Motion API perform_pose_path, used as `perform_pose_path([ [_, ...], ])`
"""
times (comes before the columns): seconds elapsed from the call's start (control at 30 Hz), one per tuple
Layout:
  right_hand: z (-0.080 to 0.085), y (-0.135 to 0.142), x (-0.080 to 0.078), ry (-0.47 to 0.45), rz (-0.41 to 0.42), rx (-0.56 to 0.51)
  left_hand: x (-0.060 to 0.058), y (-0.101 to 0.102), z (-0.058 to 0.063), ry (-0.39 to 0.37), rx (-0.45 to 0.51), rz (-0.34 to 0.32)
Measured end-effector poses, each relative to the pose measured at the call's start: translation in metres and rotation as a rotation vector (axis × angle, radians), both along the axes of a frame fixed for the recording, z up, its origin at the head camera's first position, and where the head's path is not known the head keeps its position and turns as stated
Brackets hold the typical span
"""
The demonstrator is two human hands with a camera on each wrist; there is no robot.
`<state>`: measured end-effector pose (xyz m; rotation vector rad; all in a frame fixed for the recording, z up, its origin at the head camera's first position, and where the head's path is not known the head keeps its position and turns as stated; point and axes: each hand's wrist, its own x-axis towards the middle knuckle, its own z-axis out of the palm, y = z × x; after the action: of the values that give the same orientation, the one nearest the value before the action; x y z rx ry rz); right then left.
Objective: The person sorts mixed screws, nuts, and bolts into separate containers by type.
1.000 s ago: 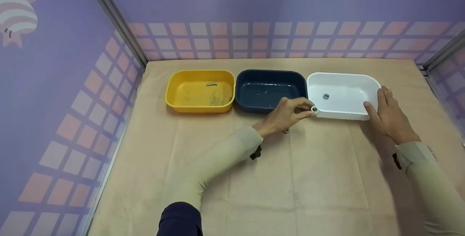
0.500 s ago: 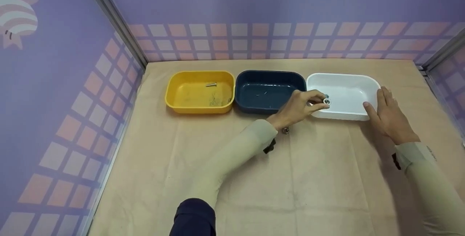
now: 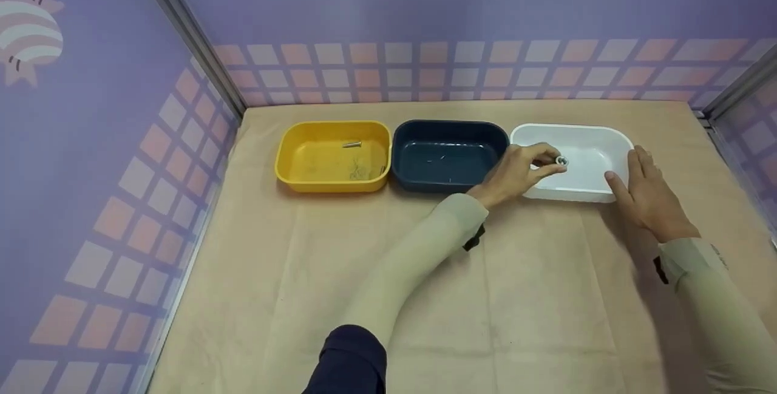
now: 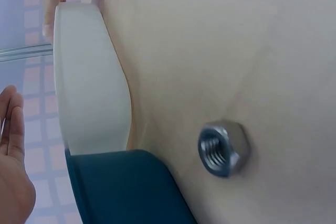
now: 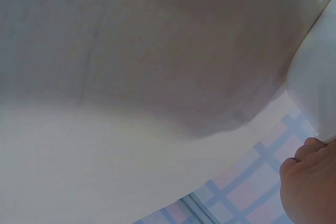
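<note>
My left hand (image 3: pixel 519 170) pinches a silver metal nut (image 3: pixel 562 161) between thumb and fingers, over the white tray (image 3: pixel 589 178). My right hand (image 3: pixel 652 200) lies against that tray's right side, its fingers straight and the thumb at the front rim. A second hex nut (image 4: pixel 223 148) lies on the tablecloth in the left wrist view, in front of the trays; my left arm hides it in the head view. The left wrist view shows part of the left hand (image 4: pixel 13 166) at its edge, and the held nut is out of that frame.
Left of the white tray stands a dark blue tray (image 3: pixel 449 187) with a few tiny slim pieces inside. Beside that, a yellow tray (image 3: pixel 303 163) holds a bolt (image 3: pixel 352 144) and several thin small pieces. Patterned panels (image 3: pixel 425 5) stand behind and at the sides.
My left hand has moved right with the nut, from the white tray's front left corner to above its inside. It now covers the nut seen earlier in that tray. The right hand stays put.
</note>
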<state>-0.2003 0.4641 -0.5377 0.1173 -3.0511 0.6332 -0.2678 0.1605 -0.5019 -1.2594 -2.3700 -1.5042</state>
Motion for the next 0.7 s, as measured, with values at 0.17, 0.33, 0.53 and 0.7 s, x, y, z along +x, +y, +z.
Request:
perform_pose_path([
  [0.17, 0.000, -0.001, -0.001, -0.016, -0.010, 0.015, -0.004, 0.016, 0.001, -0.026, -0.022, 0.029],
  [0.33, -0.001, 0.001, -0.001, -0.017, -0.014, 0.014, -0.010, 0.033, 0.001, -0.045, -0.049, 0.078],
  [0.53, 0.001, 0.000, -0.001, -0.023, -0.020, 0.017, -0.017, 0.041, -0.002, -0.051, -0.056, 0.120],
  [0.7, 0.000, -0.002, -0.001, -0.026, -0.022, 0.023, -0.022, 0.035, -0.005, -0.041, -0.079, 0.156],
])
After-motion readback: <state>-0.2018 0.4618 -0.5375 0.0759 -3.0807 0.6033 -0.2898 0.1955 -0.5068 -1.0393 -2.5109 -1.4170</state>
